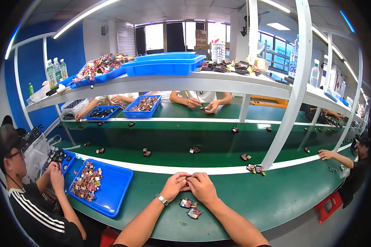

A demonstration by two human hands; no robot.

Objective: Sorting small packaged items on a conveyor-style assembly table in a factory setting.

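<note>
My left hand [174,187] and my right hand [203,189] meet over the green bench, fingers closed around a small black piece [188,181]. Most of that piece is covered by my fingers, so its exact kind is hidden. Just below my hands lie a small black-edged part with red and yellow bits [187,203] and a second similar part [194,213]. To the left, a blue tray [120,187] holds a heap of small red, yellow and dark parts [86,183] on its left side. A silver watch is on my left wrist.
A white rail [160,168] separates my green bench [251,206] from a green belt [169,138] carrying scattered parts. A white post [290,90] rises at right. Overhead, a shelf bears blue trays [165,66]. Co-workers sit left, right and opposite. A red stool [329,206] stands right.
</note>
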